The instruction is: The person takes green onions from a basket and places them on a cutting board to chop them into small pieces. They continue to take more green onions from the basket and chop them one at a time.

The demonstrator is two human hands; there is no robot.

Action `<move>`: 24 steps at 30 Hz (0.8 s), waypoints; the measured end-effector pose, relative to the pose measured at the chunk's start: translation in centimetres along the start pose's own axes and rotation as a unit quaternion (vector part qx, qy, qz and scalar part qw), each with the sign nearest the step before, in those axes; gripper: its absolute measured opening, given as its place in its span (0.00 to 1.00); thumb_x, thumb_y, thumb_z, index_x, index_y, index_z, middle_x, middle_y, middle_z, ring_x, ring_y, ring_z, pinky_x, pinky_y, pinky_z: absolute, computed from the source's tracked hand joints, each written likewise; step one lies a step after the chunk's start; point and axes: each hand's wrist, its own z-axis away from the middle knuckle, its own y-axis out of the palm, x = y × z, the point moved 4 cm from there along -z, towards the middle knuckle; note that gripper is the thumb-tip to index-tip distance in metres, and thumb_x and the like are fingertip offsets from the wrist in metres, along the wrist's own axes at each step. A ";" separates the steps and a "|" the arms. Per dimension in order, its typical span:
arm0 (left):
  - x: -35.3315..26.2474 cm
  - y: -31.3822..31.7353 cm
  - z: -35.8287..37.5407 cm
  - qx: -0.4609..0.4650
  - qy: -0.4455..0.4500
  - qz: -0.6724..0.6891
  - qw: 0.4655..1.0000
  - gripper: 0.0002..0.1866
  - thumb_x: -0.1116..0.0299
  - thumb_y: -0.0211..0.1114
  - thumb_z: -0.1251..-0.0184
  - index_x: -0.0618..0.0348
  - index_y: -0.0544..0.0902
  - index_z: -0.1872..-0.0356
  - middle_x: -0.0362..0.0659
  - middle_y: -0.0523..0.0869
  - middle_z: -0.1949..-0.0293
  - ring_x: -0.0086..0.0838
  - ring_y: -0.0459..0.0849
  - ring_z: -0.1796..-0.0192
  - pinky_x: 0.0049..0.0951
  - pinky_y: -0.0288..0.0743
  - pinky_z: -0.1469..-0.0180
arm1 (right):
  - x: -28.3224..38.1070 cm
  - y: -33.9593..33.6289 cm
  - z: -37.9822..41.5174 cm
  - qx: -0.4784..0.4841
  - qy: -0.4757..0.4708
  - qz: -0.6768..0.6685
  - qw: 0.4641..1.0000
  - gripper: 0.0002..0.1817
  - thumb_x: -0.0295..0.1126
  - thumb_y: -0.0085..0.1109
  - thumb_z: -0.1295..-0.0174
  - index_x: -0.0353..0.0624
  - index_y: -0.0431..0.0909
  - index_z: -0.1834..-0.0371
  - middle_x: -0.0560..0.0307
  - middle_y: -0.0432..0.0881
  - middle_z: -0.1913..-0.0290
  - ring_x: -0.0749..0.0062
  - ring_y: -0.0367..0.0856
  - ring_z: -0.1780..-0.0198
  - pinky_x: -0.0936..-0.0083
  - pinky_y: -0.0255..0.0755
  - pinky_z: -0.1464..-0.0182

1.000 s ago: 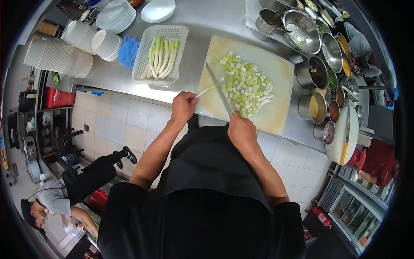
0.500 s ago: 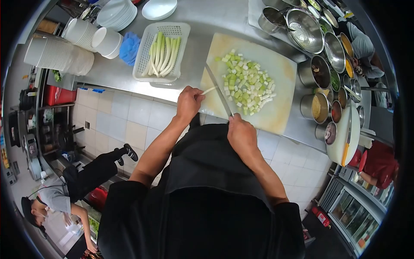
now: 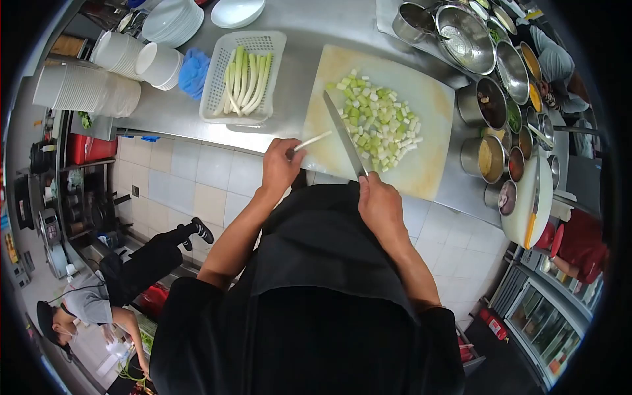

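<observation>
My left hand (image 3: 282,164) pinches a thin white stalk (image 3: 312,141), whose free end reaches over the left edge of the cutting board (image 3: 431,158). In my right hand (image 3: 382,204) is the handle of a long knife (image 3: 343,133). Its blade lies between the stalk and a spread of chopped pale green and white pieces (image 3: 378,122) on the board; stalk and blade are apart. To the left, a white perforated basket (image 3: 212,99) holds several long white and green stalks (image 3: 248,82).
Stacked white bowls (image 3: 85,89), plates (image 3: 172,23) and a blue crumpled bag (image 3: 194,72) stand at the left. Metal pots (image 3: 484,158) and bowls crowd the right. One person (image 3: 92,299) bends at the lower left; others are at the right edge.
The knife and my right hand have shifted right, away from the stalk. My left hand has moved slightly left with the stalk, which now tilts up more.
</observation>
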 end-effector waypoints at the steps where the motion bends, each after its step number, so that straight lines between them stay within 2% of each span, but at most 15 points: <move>1: 1.0 0.2 0.4 0.009 -0.041 0.040 0.998 0.08 0.75 0.71 0.43 0.63 0.86 0.61 0.50 0.82 0.66 0.40 0.84 0.66 0.36 0.79 0.62 | 0.3 0.4 0.2 0.001 0.002 0.000 1.000 0.11 0.33 0.49 0.29 0.35 0.73 0.64 0.36 0.81 0.74 0.38 0.82 0.68 0.46 0.75 0.63; 2: 1.5 0.5 0.5 -0.007 -0.014 0.041 0.999 0.06 0.76 0.70 0.41 0.63 0.86 0.62 0.50 0.82 0.68 0.37 0.84 0.70 0.34 0.78 0.65 | 0.7 0.8 0.2 0.000 -0.007 0.000 1.000 0.11 0.33 0.49 0.29 0.35 0.73 0.65 0.37 0.81 0.75 0.38 0.82 0.69 0.46 0.75 0.64; 8: 0.6 1.2 0.1 -0.021 0.008 0.019 1.000 0.06 0.76 0.70 0.42 0.62 0.87 0.64 0.49 0.81 0.70 0.39 0.82 0.69 0.35 0.76 0.64 | -0.5 2.6 -0.1 0.031 -0.033 0.056 0.997 0.11 0.33 0.49 0.29 0.36 0.72 0.65 0.39 0.81 0.76 0.40 0.82 0.73 0.48 0.75 0.68; 12: 0.0 2.0 -0.2 -0.011 0.031 -0.009 0.999 0.06 0.75 0.70 0.43 0.62 0.87 0.63 0.47 0.82 0.71 0.36 0.82 0.68 0.33 0.76 0.64 | 0.7 1.6 0.5 -0.009 -0.034 0.034 0.999 0.11 0.33 0.48 0.29 0.35 0.73 0.66 0.38 0.82 0.76 0.39 0.82 0.72 0.47 0.76 0.67; 14: -0.5 2.2 -0.5 -0.029 0.050 0.007 0.998 0.07 0.77 0.70 0.45 0.61 0.87 0.65 0.49 0.81 0.70 0.43 0.81 0.66 0.39 0.76 0.61 | 0.4 2.0 0.4 -0.015 -0.032 0.023 0.999 0.12 0.33 0.48 0.29 0.35 0.73 0.66 0.38 0.82 0.75 0.38 0.82 0.71 0.47 0.76 0.66; 16: -0.4 2.7 -0.6 -0.026 0.056 0.001 0.998 0.07 0.77 0.70 0.46 0.61 0.87 0.65 0.49 0.82 0.70 0.44 0.82 0.65 0.39 0.76 0.61 | -0.7 3.2 -0.1 0.046 0.015 0.052 0.997 0.12 0.34 0.48 0.29 0.36 0.74 0.66 0.37 0.82 0.74 0.37 0.82 0.69 0.46 0.76 0.64; 21: -1.0 3.2 -1.1 -0.033 0.086 -0.003 0.996 0.07 0.78 0.70 0.47 0.61 0.88 0.65 0.50 0.83 0.70 0.46 0.81 0.64 0.41 0.76 0.59 | -1.5 2.0 0.1 0.039 0.038 0.052 0.997 0.13 0.35 0.49 0.29 0.35 0.74 0.65 0.36 0.82 0.74 0.35 0.82 0.68 0.45 0.75 0.62; 24: -1.3 3.7 -1.5 -0.034 0.118 -0.007 0.992 0.07 0.77 0.71 0.46 0.61 0.86 0.65 0.48 0.82 0.72 0.41 0.80 0.68 0.38 0.74 0.63 | -1.1 0.9 0.5 0.024 0.027 0.061 0.998 0.13 0.34 0.48 0.29 0.35 0.74 0.65 0.37 0.82 0.74 0.37 0.82 0.69 0.45 0.75 0.63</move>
